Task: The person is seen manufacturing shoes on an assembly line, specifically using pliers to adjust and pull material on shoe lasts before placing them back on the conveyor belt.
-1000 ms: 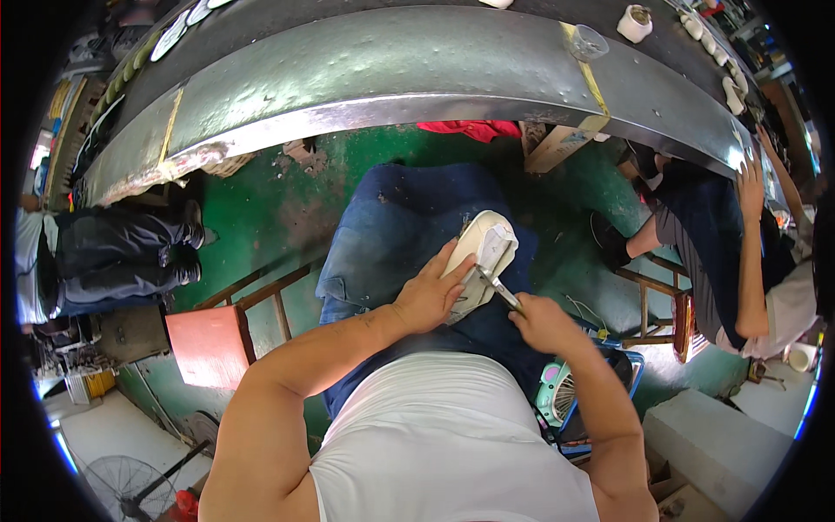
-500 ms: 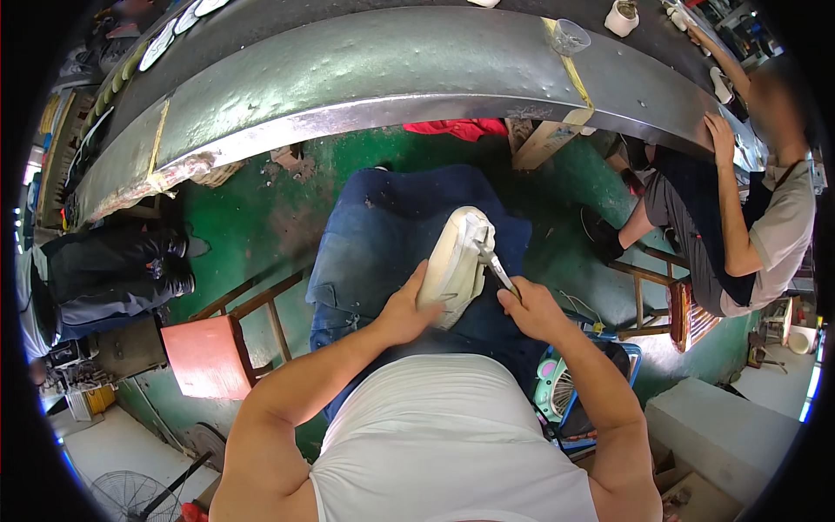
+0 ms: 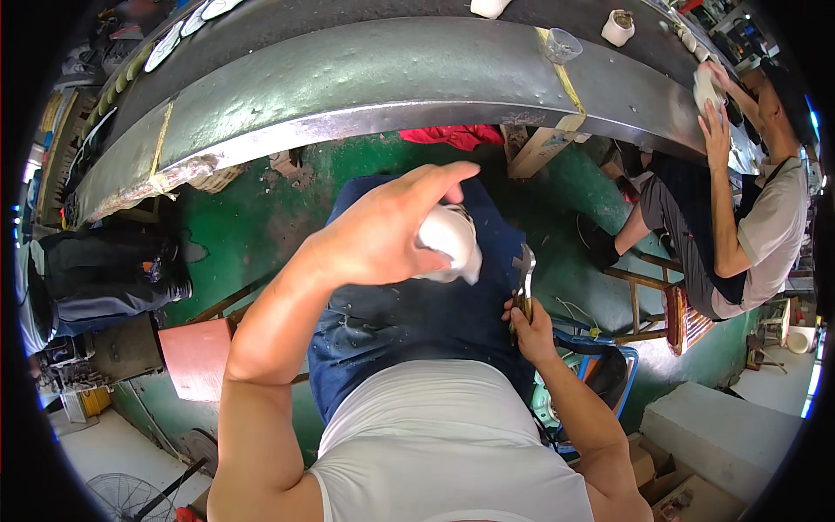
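A white shoe (image 3: 449,243) hangs above my lap, blurred, with one rounded end showing. My left hand (image 3: 378,226) is wrapped around it from the left, thumb below and fingers over the top. To the right of the blue apron (image 3: 409,317), my right hand (image 3: 532,332) grips a pair of pincers (image 3: 525,277) by the handles. The curved metal head of the pincers points up and stands apart from the shoe. Much of the shoe is hidden by my left hand.
A long dark conveyor bench (image 3: 348,74) with a metal edge crosses ahead, carrying white shoes (image 3: 618,29) and a clear plastic cup (image 3: 563,45). At right a seated co-worker (image 3: 770,217) handles a pale shoe. A pink-topped stool (image 3: 198,359) stands left, a small fan (image 3: 548,396) by my right side.
My left hand has lifted the shoe off my lap, up and forward, and turned it. The pincers have left the shoe and moved to the right. The co-worker now holds a shoe.
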